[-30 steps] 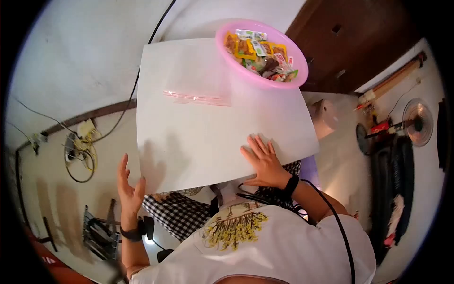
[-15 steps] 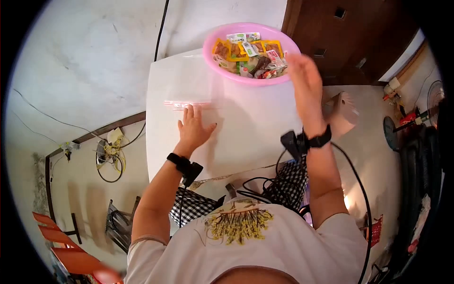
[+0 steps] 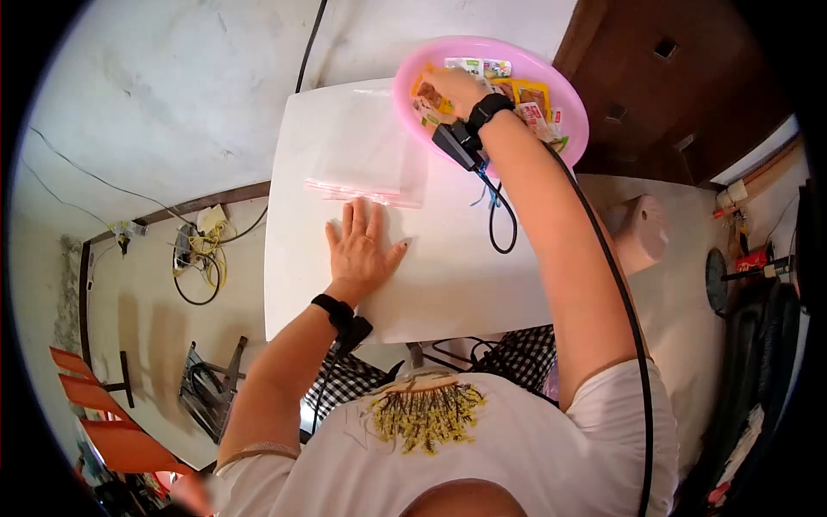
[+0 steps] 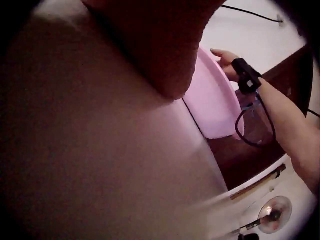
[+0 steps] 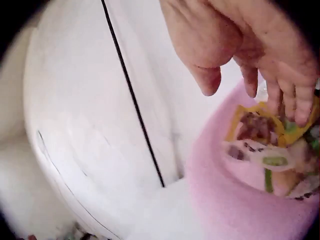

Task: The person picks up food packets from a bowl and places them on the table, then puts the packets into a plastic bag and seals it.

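Note:
In the head view a pink basin [image 3: 544, 77] full of small food packets [image 3: 534, 93] stands at the table's far right. My right hand [image 3: 457, 90] is over the basin's left part; in the right wrist view that hand [image 5: 255, 50] has its fingers extended down at a yellow-edged packet [image 5: 257, 127], thumb apart, gripping nothing visible. My left hand [image 3: 360, 257] lies flat on the white table [image 3: 465, 293], fingers spread, fingertips at the pink-striped edge of a stack of clear plastic bags [image 3: 357, 155]. The left wrist view shows part of that hand [image 4: 155, 45] and the basin [image 4: 215, 100].
A pink roll [image 3: 642, 233] stands beyond the table's right edge. Black cables run along the right arm and hang near its wrist. A wall is behind the table, a dark brown door [image 3: 672, 95] at the back right, and a fan farther right.
My right hand has moved from the near table edge up and into the basin. My left hand has come from beyond the table's left side onto the table by the bags.

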Demonstrator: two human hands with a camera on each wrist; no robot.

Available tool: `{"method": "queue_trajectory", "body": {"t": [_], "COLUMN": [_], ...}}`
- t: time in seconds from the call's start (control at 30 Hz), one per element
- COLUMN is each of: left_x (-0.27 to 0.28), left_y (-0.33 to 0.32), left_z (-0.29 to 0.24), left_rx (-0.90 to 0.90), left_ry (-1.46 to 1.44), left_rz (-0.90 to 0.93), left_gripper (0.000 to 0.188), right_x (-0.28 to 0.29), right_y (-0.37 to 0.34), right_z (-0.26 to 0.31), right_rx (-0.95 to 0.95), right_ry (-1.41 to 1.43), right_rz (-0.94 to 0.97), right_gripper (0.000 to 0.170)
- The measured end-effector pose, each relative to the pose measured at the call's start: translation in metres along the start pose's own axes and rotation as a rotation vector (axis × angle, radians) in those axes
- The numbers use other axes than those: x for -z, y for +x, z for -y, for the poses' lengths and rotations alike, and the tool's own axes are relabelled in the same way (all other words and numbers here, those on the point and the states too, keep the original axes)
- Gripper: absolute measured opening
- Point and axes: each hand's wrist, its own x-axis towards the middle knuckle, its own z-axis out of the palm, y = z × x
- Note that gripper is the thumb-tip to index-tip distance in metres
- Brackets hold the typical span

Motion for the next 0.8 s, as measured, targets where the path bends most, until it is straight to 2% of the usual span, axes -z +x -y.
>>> {"method": "queue_trajectory", "body": {"t": [0.1,0.17,0.23,0.37,0.4,0.5,0.53,0.63,0.67,0.7,0.77,0.8], "left_x": [0.003,0.001,-0.002,-0.004,-0.004,-0.003,-0.003,-0.002,-0.001,0.000,-0.001,-0.004], "left_y": [-0.001,-0.001,-0.001,-0.003,-0.003,-0.005,-0.006,-0.005,-0.006,-0.007,-0.008,-0.008], "left_z": [-0.002,-0.001,0.001,0.003,0.003,0.004,0.004,0.004,0.005,0.004,0.004,0.005], "left_rx": [0.009,0.014,0.010,0.002,0.003,-0.002,-0.008,-0.009,-0.010,-0.013,-0.022,-0.024], "left_ry": [-0.036,-0.069,-0.088,-0.143,-0.154,-0.174,-0.178,-0.180,-0.180,-0.179,-0.173,-0.168], "left_rz": [-0.014,-0.031,-0.055,-0.094,-0.101,-0.138,-0.154,-0.168,-0.183,-0.193,-0.210,-0.220], "left_gripper": [0.081,0.080,0.080,0.078,0.078,0.075,0.074,0.072,0.072,0.071,0.071,0.071], "right_x": [0.001,-0.007,-0.005,-0.011,-0.010,0.005,0.010,0.012,0.024,0.030,0.006,0.009], "right_y": [0.040,-0.006,0.004,0.003,0.003,0.024,0.024,0.028,0.023,0.009,-0.026,-0.037], "right_z": [-0.040,-0.012,-0.010,-0.016,-0.012,-0.032,-0.033,-0.025,-0.021,-0.008,0.014,0.023], "right_rx": [0.159,0.022,-0.055,-0.096,-0.152,-0.074,-0.156,-0.124,0.097,0.375,-0.010,0.000], "right_ry": [-0.302,-0.166,-0.264,-0.079,0.026,0.237,0.293,0.092,-0.283,-0.620,0.598,0.599], "right_rz": [-0.060,-0.039,-0.038,-0.107,-0.087,0.108,0.097,0.131,0.305,0.398,0.203,0.198], "right_gripper": [0.033,0.040,0.041,0.033,0.037,0.028,0.023,0.022,0.017,0.017,0.021,0.023]}}
